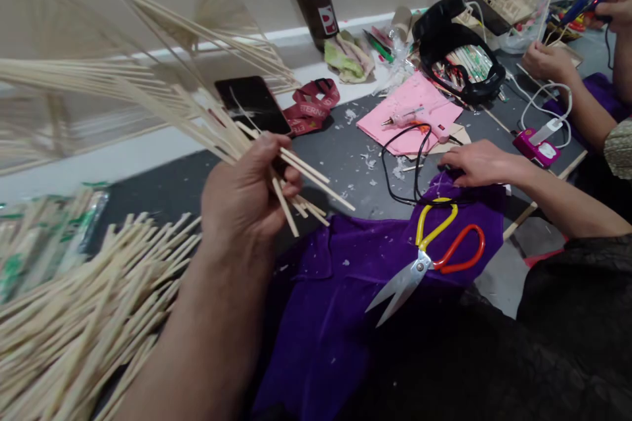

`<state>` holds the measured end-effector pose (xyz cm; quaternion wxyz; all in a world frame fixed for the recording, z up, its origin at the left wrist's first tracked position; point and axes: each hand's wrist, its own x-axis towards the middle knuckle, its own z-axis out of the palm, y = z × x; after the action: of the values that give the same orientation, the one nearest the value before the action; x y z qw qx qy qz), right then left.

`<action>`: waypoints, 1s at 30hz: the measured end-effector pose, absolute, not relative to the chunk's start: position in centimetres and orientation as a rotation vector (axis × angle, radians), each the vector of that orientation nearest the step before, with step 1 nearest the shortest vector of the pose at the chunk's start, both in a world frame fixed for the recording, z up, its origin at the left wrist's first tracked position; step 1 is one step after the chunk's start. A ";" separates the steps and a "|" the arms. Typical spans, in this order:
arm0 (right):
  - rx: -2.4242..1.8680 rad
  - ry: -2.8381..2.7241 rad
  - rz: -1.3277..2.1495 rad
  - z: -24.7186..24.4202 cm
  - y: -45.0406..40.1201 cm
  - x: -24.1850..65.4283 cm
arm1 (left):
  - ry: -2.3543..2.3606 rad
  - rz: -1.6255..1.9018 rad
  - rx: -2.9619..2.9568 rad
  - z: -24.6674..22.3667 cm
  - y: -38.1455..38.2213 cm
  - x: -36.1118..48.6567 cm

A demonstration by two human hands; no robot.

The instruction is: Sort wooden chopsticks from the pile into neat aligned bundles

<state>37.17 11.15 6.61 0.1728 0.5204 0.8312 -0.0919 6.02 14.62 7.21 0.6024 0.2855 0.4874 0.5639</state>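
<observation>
A bundle of thin wooden sticks point(227, 138) is wrapped in the fingers of my left hand point(251, 191), raised above the table. Its long ends fan out to the left, partly over a stick-built frame. On the right, my right hand point(476, 163) has its bent fingers closed on the upper edge of a purple cloth point(316, 329), beside a black cable. Scissors point(420, 266) with one yellow and one red handle lie on the cloth, blades parted. Just beyond my right hand, a hot glue gun point(417, 120) rests on pink paper point(380, 122).
Loose sticks point(99, 322) heap at lower left beside packaged sticks point(64, 230). A phone point(253, 105), bottle point(316, 6) and black headset point(454, 52) stand or lie toward the wall. At right, a pink power adapter point(537, 147) sits near a co-worker's hands point(550, 62), which hold sticks and a blue glue gun point(587, 0).
</observation>
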 end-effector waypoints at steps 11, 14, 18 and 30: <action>1.228 2.595 -0.149 7.1 6.5 38.4 | 1.154 1.174 0.736 5.9 13.5 6.3; 1.263 2.512 -0.275 7.4 6.3 38.5 | 1.157 1.185 0.749 5.9 13.4 6.3; 1.296 2.489 -0.452 7.5 7.0 38.4 | 1.189 1.169 0.740 5.8 13.4 6.4; 1.585 2.037 -0.271 8.3 6.3 38.0 | 1.172 1.114 0.741 5.1 13.3 6.5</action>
<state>38.04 6.25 8.29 0.2699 0.5882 0.7557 -0.1004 6.53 13.30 5.08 0.6298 0.3237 0.5119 0.4862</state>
